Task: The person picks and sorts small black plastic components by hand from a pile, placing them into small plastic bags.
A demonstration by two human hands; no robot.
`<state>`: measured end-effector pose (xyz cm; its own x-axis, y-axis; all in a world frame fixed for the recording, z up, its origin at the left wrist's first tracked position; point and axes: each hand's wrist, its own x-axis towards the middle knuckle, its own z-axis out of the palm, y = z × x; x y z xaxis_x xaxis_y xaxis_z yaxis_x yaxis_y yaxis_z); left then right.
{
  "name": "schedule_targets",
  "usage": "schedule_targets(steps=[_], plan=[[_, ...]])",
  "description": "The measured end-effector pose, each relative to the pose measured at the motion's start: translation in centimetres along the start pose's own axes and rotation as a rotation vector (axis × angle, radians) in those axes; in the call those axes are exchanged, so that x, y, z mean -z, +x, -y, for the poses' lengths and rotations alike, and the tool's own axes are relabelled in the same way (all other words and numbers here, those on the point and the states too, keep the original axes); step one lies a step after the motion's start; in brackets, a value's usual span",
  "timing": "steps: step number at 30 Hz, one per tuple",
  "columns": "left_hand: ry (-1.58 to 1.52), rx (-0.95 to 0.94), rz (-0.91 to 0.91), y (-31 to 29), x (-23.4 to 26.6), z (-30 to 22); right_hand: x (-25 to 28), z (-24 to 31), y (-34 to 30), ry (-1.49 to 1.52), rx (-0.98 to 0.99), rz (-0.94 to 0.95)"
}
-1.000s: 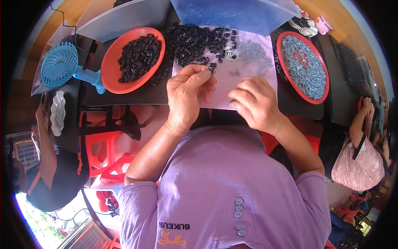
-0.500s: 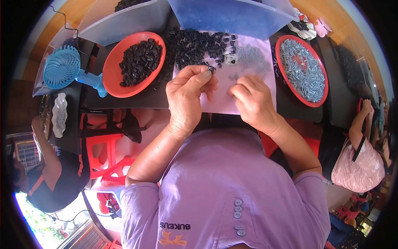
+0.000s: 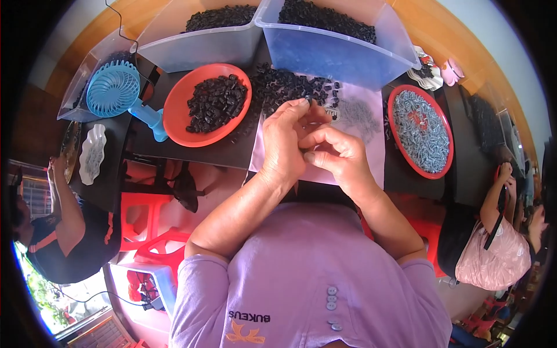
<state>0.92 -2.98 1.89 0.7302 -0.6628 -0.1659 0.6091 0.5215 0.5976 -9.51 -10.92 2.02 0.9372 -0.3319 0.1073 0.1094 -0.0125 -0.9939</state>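
Observation:
My left hand [image 3: 283,142] is raised above a pink sheet [image 3: 374,159], its thumb and fingertips closed on a small black plastic part [image 3: 308,100]. Close against its palm side is my right hand [image 3: 342,153], with thumb and forefinger pinched together. Whatever sits in that pinch is hidden or too small to name. Beyond the hands, a heap of loose black plastic parts [image 3: 284,83] spreads over the sheet and the dark table. To the right of the heap lies a scatter of small silvery screws [image 3: 360,116].
An orange-red bowl [image 3: 174,126] of black parts stands left, beside a blue handheld fan [image 3: 113,90]. On the right is a red tray [image 3: 430,175] of screws. Clear plastic bins [image 3: 342,61] line the back. Co-workers sit at left [image 3: 75,238] and right [image 3: 493,249].
My right hand has moved left from beside the screws to meet my left hand. The left still grips the black part. The whole view has shifted, showing more of the bins.

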Motion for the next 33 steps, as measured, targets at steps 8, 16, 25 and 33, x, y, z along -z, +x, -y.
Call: schedule_targets(steps=[8, 16, 25, 33], plan=[[0.232, -0.226, 0.045, 0.0, 1.2, 1.2, 0.7, 1.1, 0.9, -0.329, 0.303, -0.133], [0.552, -0.175, 0.201, -1.0, 3.0, 1.2, 3.3, 1.6, 3.0, -0.301, 0.175, -0.122], [0.381, -0.101, 0.138, -0.8, 3.5, 1.0, 5.2, 1.7, 0.5, -0.653, 0.356, -0.081], [0.457, -0.127, 0.151, -1.1, 3.5, 1.0, 7.6, 0.9, -3.7, -1.001, 0.443, -0.046]])
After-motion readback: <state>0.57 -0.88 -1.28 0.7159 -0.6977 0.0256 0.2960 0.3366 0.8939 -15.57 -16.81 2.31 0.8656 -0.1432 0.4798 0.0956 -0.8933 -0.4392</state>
